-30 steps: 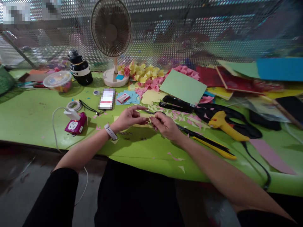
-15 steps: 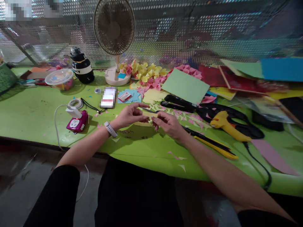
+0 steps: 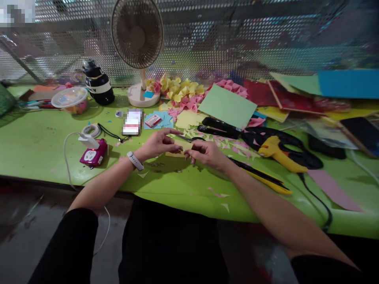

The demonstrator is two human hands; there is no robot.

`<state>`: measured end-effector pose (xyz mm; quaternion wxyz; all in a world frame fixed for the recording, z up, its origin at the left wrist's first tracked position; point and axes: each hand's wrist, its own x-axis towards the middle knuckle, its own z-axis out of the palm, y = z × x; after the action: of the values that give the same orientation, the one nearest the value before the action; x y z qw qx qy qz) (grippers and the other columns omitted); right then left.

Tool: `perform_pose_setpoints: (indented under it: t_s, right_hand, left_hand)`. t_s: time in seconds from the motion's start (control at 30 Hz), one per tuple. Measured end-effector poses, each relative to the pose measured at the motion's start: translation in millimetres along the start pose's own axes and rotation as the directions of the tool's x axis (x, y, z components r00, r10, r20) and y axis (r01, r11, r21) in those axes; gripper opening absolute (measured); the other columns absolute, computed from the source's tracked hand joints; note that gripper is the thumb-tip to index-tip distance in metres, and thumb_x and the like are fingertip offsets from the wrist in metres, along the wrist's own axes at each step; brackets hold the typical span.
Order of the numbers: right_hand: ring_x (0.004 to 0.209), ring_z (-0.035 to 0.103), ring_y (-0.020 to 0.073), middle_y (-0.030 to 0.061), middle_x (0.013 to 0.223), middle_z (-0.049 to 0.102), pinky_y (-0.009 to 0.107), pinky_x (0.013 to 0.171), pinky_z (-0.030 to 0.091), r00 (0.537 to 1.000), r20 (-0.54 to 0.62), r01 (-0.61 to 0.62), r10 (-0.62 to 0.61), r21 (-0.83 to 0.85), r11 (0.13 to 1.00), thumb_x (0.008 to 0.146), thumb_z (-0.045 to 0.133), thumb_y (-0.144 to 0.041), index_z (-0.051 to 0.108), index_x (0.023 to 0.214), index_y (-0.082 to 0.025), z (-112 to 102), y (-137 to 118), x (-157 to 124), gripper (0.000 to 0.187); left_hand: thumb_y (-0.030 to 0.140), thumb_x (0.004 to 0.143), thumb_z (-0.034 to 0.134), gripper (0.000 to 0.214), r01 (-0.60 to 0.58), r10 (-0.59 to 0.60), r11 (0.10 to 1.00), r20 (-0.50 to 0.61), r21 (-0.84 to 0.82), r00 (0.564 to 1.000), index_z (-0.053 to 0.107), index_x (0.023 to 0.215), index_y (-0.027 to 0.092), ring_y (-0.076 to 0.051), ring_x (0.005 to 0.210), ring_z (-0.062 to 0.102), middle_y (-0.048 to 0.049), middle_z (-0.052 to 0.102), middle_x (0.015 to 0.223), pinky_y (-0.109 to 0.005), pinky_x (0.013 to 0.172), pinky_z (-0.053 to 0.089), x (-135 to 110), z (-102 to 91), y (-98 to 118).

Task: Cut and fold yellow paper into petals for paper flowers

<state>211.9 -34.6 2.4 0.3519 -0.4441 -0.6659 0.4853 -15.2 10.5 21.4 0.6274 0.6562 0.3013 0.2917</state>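
Observation:
Between my two hands is a small piece of pale yellow paper [image 3: 186, 146], held above the green table. My left hand [image 3: 161, 144], with a white band at its wrist, pinches the paper's left side between thumb and fingers. My right hand [image 3: 205, 152] has its fingers closed on the paper's right edge. More yellow paper [image 3: 174, 154] lies on the table just below my hands. Behind my fingers sits a pair of scissors [image 3: 189, 139], partly hidden. Paper scraps [image 3: 220, 139] in yellow and pink are scattered beyond my right hand.
A yellow glue gun [image 3: 280, 156] and a black long-handled tool [image 3: 222, 128] lie at right. A yellow-and-black tool [image 3: 263, 177] rests beside my right forearm. Folded yellow paper flowers [image 3: 180, 88], a fan [image 3: 142, 98], a bottle [image 3: 99, 85] and a purple power socket [image 3: 94, 154] stand farther off.
The view has shifted slightly, so the table's things appear a little farther left. Both hands still hold the yellow paper, whose face now shows more between them.

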Motion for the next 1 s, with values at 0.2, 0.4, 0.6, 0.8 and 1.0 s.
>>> perform_pose_setpoints:
  t_s: [0.2, 0.4, 0.6, 0.8, 1.0]
  right_hand:
    - [0.053, 0.063, 0.0131, 0.006, 0.074, 0.073, 0.029, 0.051, 0.055, 1.0, -0.012, 0.014, -0.014, 0.061, 0.998, 0.078, 0.068, -0.025, 0.069, 0.079, -0.017, -7.1, -1.8, 2.0, 0.009]
    - [0.048, 0.059, 0.0104, 0.005, 0.067, 0.071, 0.024, 0.044, 0.05, 1.0, -0.019, -0.01, 0.01, -0.001, 1.0, 0.084, 0.074, -0.039, 0.064, 0.072, -0.018, -3.5, -2.1, 1.7, 0.026]
    - [0.047, 0.058, 0.0096, 0.0047, 0.068, 0.072, 0.023, 0.043, 0.05, 0.983, -0.181, 0.033, -0.016, 0.09, 0.995, 0.087, 0.073, -0.042, 0.067, 0.073, -0.019, -6.9, 0.2, 3.4, 0.027]
    - [0.055, 0.066, 0.0125, 0.0057, 0.08, 0.075, 0.03, 0.057, 0.059, 0.986, -0.165, 0.017, 0.018, 0.21, 0.978, 0.089, 0.069, -0.047, 0.068, 0.081, -0.019, 15.0, -1.8, -1.5, 0.029]
    - [0.077, 0.068, 0.0199, 0.0061, 0.089, 0.071, 0.041, 0.074, 0.061, 0.927, -0.238, 0.261, -0.289, -0.144, 0.955, 0.084, 0.07, -0.028, 0.07, 0.094, -0.024, 6.6, -4.3, -4.4, 0.01]
  left_hand:
    - [0.022, 0.081, 0.078, 0.058, 0.004, -0.004, 1.0, -0.016, 0.0, 1.0, 0.053, 0.131, 0.006, -0.017, 0.081, 0.076, -0.0063, 0.074, 0.079, -0.03, 0.08, 0.061, 0.7, -4.0, -0.3]
    - [0.018, 0.08, 0.078, 0.057, 0.023, -0.023, 1.0, 0.018, -0.001, 1.0, 0.055, 0.132, 0.008, -0.016, 0.079, 0.075, -0.0064, 0.076, 0.081, -0.032, 0.081, 0.062, 1.8, -2.1, -4.1]
    - [0.019, 0.081, 0.078, 0.046, 0.026, -0.038, 0.997, -0.182, -0.067, 0.983, 0.06, 0.123, 0.007, -0.016, 0.081, 0.075, -0.012, 0.077, 0.093, -0.034, 0.084, 0.061, 3.3, -14.8, 4.0]
    - [0.035, 0.082, 0.078, 0.029, 0.069, -0.105, 0.973, -0.156, -0.22, 0.982, 0.069, 0.097, 0.011, -0.013, 0.089, 0.072, -0.006, 0.075, 0.091, -0.033, 0.089, 0.057, 4.2, 5.2, -5.3]
    - [0.032, 0.082, 0.079, 0.024, 0.131, -0.163, 0.945, -0.084, -0.299, 0.983, 0.067, 0.08, 0.012, -0.011, 0.078, 0.07, -0.0036, 0.073, 0.08, -0.035, 0.088, 0.057, 5.7, -0.1, -9.9]
